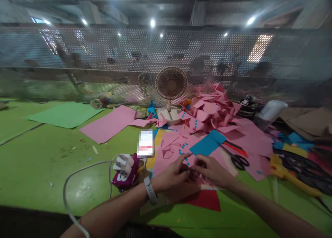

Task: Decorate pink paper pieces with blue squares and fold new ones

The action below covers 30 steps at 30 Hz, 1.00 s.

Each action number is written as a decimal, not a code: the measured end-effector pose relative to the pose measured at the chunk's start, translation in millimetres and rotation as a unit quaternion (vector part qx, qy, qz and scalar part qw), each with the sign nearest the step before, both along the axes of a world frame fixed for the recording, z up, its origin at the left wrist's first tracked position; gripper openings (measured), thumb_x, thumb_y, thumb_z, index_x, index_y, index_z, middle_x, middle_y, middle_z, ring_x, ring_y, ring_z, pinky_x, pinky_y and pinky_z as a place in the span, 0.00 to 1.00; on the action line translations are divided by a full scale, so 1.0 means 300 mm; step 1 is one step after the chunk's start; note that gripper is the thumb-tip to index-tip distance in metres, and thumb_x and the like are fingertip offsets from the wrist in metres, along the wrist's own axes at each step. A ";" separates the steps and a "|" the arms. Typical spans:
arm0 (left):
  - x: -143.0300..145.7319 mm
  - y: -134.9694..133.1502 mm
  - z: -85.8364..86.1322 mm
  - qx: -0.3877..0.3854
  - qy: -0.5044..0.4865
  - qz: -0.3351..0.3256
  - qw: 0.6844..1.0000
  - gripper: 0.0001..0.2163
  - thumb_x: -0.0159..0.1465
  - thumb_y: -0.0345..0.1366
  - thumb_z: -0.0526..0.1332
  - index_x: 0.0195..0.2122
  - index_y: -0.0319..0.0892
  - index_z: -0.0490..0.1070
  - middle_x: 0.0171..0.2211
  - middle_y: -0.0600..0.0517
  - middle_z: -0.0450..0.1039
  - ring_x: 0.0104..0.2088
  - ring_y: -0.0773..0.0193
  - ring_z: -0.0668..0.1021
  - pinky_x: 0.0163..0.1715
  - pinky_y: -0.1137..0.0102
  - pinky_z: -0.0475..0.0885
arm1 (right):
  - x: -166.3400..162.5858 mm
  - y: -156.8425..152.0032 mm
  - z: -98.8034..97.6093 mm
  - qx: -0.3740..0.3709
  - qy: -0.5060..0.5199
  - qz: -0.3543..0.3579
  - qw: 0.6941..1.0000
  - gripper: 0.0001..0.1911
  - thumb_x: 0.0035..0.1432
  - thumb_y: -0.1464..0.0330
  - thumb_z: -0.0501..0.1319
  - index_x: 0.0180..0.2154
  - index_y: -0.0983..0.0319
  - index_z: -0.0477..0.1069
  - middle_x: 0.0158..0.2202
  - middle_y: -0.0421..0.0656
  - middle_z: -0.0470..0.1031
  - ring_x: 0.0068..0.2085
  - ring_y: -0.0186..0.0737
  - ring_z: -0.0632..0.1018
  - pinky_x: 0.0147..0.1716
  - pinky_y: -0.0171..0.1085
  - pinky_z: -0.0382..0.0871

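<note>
My left hand (173, 174), with a pale watch on its wrist, has its index finger stretched forward and its other fingers bent inward. My right hand (214, 169) is closed in a pinch, its fingertips meeting those of the left. Whatever lies between the fingertips is small and mostly hidden. Pink paper (158, 167) lies under the hands, with several small blue paper squares (183, 149) scattered just beyond them. A blue paper sheet (206, 144) rests past the right hand, beside black-handled scissors (239, 162). Red paper (207, 199) lies nearer me, below the hands.
A small fan (171, 84) stands at the back beside a heap of folded pink paper (210, 110). On the left are a phone (145, 143), a purple box with a white plug (126, 163) and a cable. A yellow glue gun (290, 175) lies right.
</note>
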<state>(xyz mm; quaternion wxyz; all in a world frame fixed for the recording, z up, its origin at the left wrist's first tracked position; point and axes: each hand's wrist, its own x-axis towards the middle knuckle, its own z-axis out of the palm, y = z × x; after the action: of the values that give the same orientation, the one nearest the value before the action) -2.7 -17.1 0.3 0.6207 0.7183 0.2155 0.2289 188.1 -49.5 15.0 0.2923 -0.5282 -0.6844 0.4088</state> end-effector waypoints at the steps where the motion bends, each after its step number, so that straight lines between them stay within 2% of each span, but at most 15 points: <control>1: -0.004 0.002 0.013 0.030 0.013 0.020 0.999 0.25 0.63 0.32 0.53 0.61 0.43 0.48 0.38 0.47 0.72 0.36 0.62 0.75 0.35 0.67 0.69 | 0.015 0.000 0.006 0.003 -0.007 -0.009 1.000 0.19 0.55 0.52 0.55 0.28 0.61 0.63 0.24 0.37 0.69 0.25 0.33 0.71 0.24 0.32 0.63; 3: -0.017 0.016 0.050 0.119 0.029 0.094 0.988 0.23 0.63 0.33 0.54 0.59 0.44 0.52 0.46 0.43 0.69 0.43 0.59 0.74 0.39 0.65 0.70 | 0.060 0.003 0.016 0.001 -0.028 -0.035 0.999 0.19 0.54 0.51 0.55 0.28 0.61 0.63 0.22 0.37 0.68 0.24 0.33 0.71 0.23 0.32 0.62; 4: -0.027 0.030 0.070 0.185 0.026 0.155 0.970 0.22 0.63 0.34 0.54 0.59 0.44 0.53 0.50 0.43 0.66 0.49 0.58 0.70 0.45 0.63 0.67 | 0.090 0.006 0.020 -0.005 -0.041 -0.050 0.998 0.20 0.54 0.51 0.55 0.28 0.61 0.63 0.22 0.36 0.68 0.23 0.33 0.71 0.22 0.32 0.62; 6: -0.051 0.069 0.105 0.314 0.039 0.258 0.913 0.23 0.62 0.34 0.55 0.59 0.44 0.53 0.58 0.42 0.57 0.57 0.54 0.61 0.55 0.58 0.58 | 0.156 0.011 0.023 -0.014 -0.071 -0.070 0.995 0.20 0.53 0.50 0.55 0.27 0.61 0.63 0.21 0.37 0.69 0.21 0.33 0.71 0.21 0.32 0.62; 7: -0.064 0.091 0.116 0.361 0.056 0.308 0.878 0.26 0.62 0.34 0.55 0.60 0.43 0.50 0.60 0.41 0.54 0.59 0.53 0.57 0.56 0.56 0.54 | 0.190 0.013 0.023 -0.018 -0.085 -0.080 0.993 0.20 0.53 0.50 0.55 0.27 0.61 0.64 0.22 0.37 0.69 0.21 0.33 0.71 0.21 0.32 0.62; 10: -0.096 0.150 0.122 0.424 0.147 0.374 0.812 0.33 0.59 0.34 0.57 0.62 0.40 0.41 0.61 0.38 0.49 0.61 0.48 0.54 0.56 0.53 0.53 | 0.276 0.014 0.023 -0.021 -0.145 -0.108 0.983 0.21 0.56 0.50 0.50 0.29 0.61 0.65 0.22 0.38 0.69 0.20 0.34 0.71 0.19 0.32 0.61; 12: -0.107 0.169 0.110 0.428 0.233 0.377 0.788 0.34 0.59 0.34 0.57 0.63 0.37 0.38 0.60 0.35 0.51 0.58 0.45 0.58 0.52 0.53 0.59 | 0.314 0.013 0.030 0.012 -0.225 -0.118 0.967 0.21 0.58 0.52 0.48 0.28 0.60 0.66 0.22 0.39 0.69 0.21 0.36 0.71 0.21 0.33 0.60; 15: -0.110 0.164 0.093 0.405 0.372 0.350 0.759 0.31 0.61 0.33 0.52 0.63 0.37 0.40 0.55 0.34 0.61 0.49 0.46 0.70 0.39 0.59 0.68 | 0.333 0.013 0.048 0.072 -0.331 -0.123 0.933 0.18 0.58 0.55 0.49 0.29 0.59 0.68 0.26 0.42 0.73 0.28 0.40 0.73 0.25 0.35 0.59; 18: -0.110 0.148 0.087 0.400 0.448 0.303 0.740 0.27 0.60 0.27 0.50 0.61 0.36 0.46 0.42 0.38 0.72 0.39 0.52 0.75 0.30 0.66 0.68 | 0.316 0.021 0.059 0.066 -0.331 -0.113 0.935 0.17 0.58 0.55 0.49 0.31 0.58 0.70 0.29 0.43 0.75 0.30 0.40 0.74 0.26 0.35 0.59; 20: -0.110 0.144 0.088 0.412 0.456 0.289 0.734 0.24 0.59 0.25 0.50 0.58 0.36 0.52 0.36 0.41 0.74 0.36 0.54 0.76 0.29 0.68 0.66 | 0.295 0.032 0.061 0.060 -0.313 -0.094 0.943 0.18 0.58 0.54 0.49 0.32 0.58 0.71 0.31 0.43 0.76 0.31 0.40 0.74 0.28 0.35 0.60; 22: -0.110 0.146 0.092 0.428 0.449 0.288 0.730 0.20 0.60 0.25 0.50 0.55 0.37 0.57 0.33 0.43 0.74 0.35 0.55 0.76 0.29 0.68 0.66 | 0.271 0.043 0.062 0.066 -0.307 -0.067 0.947 0.19 0.58 0.53 0.49 0.33 0.58 0.71 0.31 0.44 0.76 0.32 0.41 0.74 0.30 0.36 0.61; 27: -0.103 0.140 0.118 0.474 0.423 0.297 0.713 0.11 0.64 0.29 0.50 0.45 0.38 0.66 0.33 0.43 0.73 0.39 0.53 0.72 0.37 0.62 0.63 | 0.215 0.059 0.079 0.084 -0.296 -0.010 0.951 0.18 0.59 0.55 0.50 0.34 0.58 0.72 0.32 0.43 0.76 0.32 0.41 0.74 0.31 0.37 0.61; 30: -0.097 0.118 0.138 0.511 0.396 0.288 0.707 0.09 0.64 0.29 0.50 0.40 0.41 0.69 0.34 0.46 0.73 0.41 0.54 0.70 0.40 0.60 0.61 | 0.193 0.058 0.090 0.086 -0.282 0.006 0.956 0.16 0.59 0.57 0.50 0.34 0.58 0.73 0.32 0.44 0.77 0.33 0.41 0.74 0.31 0.37 0.61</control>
<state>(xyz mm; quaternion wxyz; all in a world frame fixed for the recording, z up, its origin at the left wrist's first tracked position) -31.7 18.2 41.6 -0.0799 0.8533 0.4877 0.1666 245.9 -32.2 42.0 0.1297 -0.5909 -0.7746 0.1845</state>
